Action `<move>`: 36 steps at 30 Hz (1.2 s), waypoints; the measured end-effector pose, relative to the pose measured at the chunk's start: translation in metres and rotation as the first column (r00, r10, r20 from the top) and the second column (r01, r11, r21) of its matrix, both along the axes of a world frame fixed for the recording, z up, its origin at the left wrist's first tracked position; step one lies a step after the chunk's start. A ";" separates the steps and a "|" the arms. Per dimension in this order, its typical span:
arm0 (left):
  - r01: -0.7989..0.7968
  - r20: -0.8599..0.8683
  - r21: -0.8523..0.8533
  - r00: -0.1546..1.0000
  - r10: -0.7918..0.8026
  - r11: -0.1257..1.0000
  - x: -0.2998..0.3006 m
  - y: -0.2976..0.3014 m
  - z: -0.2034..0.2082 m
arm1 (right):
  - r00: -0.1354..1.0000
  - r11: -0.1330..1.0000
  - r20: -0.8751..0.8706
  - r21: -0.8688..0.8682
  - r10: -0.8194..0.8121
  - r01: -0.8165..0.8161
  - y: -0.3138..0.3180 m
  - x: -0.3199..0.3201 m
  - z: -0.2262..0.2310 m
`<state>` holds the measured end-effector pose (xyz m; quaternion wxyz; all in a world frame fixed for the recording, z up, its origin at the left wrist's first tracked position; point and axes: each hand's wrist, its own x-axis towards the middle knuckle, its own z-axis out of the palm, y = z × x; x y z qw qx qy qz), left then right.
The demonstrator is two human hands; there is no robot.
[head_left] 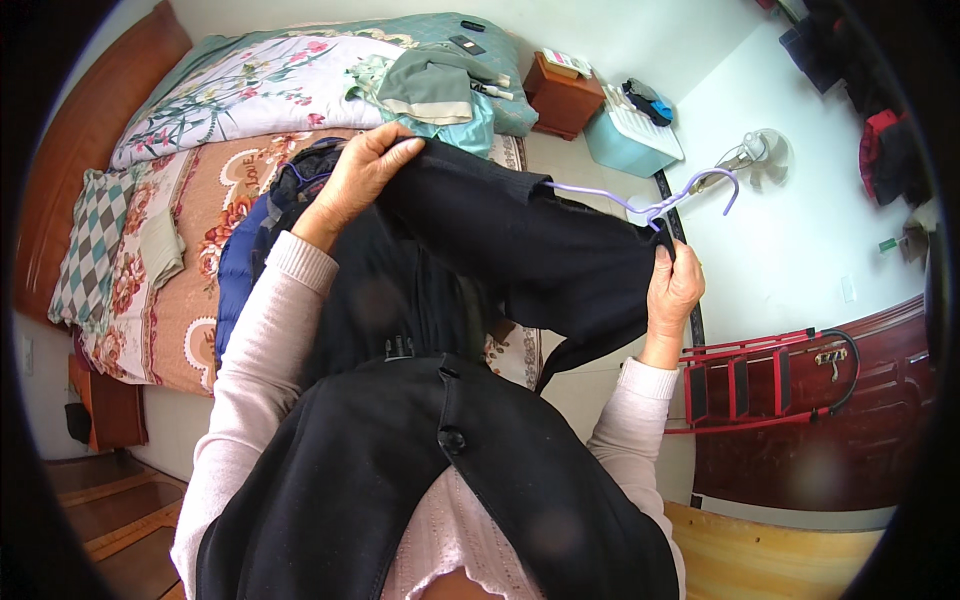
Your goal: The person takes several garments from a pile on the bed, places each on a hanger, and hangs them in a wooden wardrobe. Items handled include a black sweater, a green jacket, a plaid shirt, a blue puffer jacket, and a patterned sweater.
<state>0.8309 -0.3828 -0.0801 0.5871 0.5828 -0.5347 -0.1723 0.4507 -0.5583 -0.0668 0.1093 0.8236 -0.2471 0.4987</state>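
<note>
I hold a black knit garment (520,240) stretched out in front of me. My left hand (367,172) is closed on its upper left corner, thumb along the ribbed band. My right hand (676,292) grips its right edge, just below a lilac clothes hanger (668,208). The hanger's hook sticks out past the right end, and one of its arms runs along the top edge before going behind the cloth. Below the garment, more dark clothing (375,290) and a blue puffy jacket (240,262) lie on the near side of the bed.
The bed (190,235) carries a floral quilt (250,95), a checked pillow (95,245) and a grey-green folded garment (430,85). Beyond it are a wooden nightstand (562,95) and a pale blue storage box (632,140). A fan (765,160) and a red stepladder (760,385) stand right.
</note>
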 end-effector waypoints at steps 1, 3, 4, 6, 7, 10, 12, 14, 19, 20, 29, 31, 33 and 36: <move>-0.006 -0.027 -0.009 1.000 0.006 1.000 0.000 0.000 0.006 | 1.000 1.000 -0.010 -0.002 0.007 -0.007 -0.002 -0.001 0.000; -0.009 -0.076 0.008 0.997 0.009 1.000 0.002 -0.001 0.014 | 0.999 0.999 -0.029 -0.005 0.040 -0.040 -0.004 -0.005 0.005; -0.022 -0.056 0.013 0.998 0.023 1.000 0.004 -0.001 0.016 | 0.997 0.998 -0.039 -0.007 0.060 -0.060 -0.003 -0.005 0.008; -0.035 -0.053 -0.006 0.998 0.035 0.999 0.004 -0.001 0.018 | 1.000 0.999 0.011 -0.021 0.028 -0.028 0.000 -0.003 0.015; -0.037 -0.051 -0.013 0.998 0.036 0.999 0.002 -0.001 0.018 | 0.999 1.000 0.036 -0.026 0.008 -0.007 0.003 -0.003 0.015; -0.065 -0.037 -0.044 0.997 0.064 0.997 -0.009 0.000 0.021 | 0.999 0.999 0.046 -0.035 -0.027 0.029 0.000 0.002 0.015; -0.052 -0.056 -0.053 0.997 0.049 0.997 -0.003 -0.001 0.015 | 0.996 1.000 0.087 -0.013 0.021 -0.020 0.003 0.009 0.012; -0.058 -0.058 -0.063 0.997 0.054 0.996 0.000 -0.004 0.009 | 0.991 0.996 0.109 0.020 0.080 -0.082 0.005 0.012 0.008; -0.086 0.051 -0.131 0.994 0.094 0.988 -0.004 -0.004 0.010 | 0.989 0.989 0.103 0.085 0.109 -0.118 0.009 0.024 0.002; -0.074 0.200 -0.168 0.974 0.108 0.983 -0.007 -0.003 0.014 | 0.988 0.988 0.079 0.073 0.130 -0.136 0.011 0.028 0.003; -0.013 0.523 -0.014 0.852 0.019 1.000 -0.051 0.006 0.055 | 0.986 0.985 0.016 0.044 0.163 -0.164 0.023 0.064 0.033; -0.039 0.482 -0.064 0.874 0.065 0.997 -0.056 0.006 0.057 | 0.987 0.987 -0.011 0.019 0.162 -0.162 0.019 0.062 0.040; -0.081 0.430 -0.138 0.893 0.133 0.987 -0.053 0.005 0.062 | 0.979 0.977 0.053 0.075 0.198 -0.201 0.019 0.058 0.052; -0.152 0.388 -0.241 0.890 0.238 0.959 -0.042 0.004 0.070 | 0.968 0.961 0.224 0.221 0.114 -0.165 0.015 0.040 0.047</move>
